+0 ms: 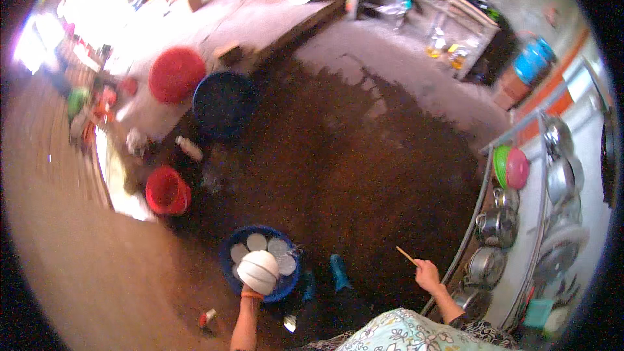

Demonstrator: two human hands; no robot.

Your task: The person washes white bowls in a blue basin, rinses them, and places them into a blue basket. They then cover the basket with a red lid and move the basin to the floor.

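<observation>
My left hand [249,292], an orange band at its wrist, is closed on what looks like a stack of white bowls [258,272]. The bowls hide most of its fingers. Below them is a blue basin [296,287] holding several round white and clear pieces, perhaps cups or lids [258,242]. Out to the right, my right hand [427,275] grips a thin wooden stick [407,256] that points up and left. That hand is beside the metal rack, touching nothing else that I can see.
A metal rack [478,224] with several pots [497,226] and green and pink basins [517,168] lines the right side. A red bucket [168,192], a dark blue tub [224,105] and a red tub [177,75] stand left on the wet floor [351,175]. Shelves [422,10] stand at the back.
</observation>
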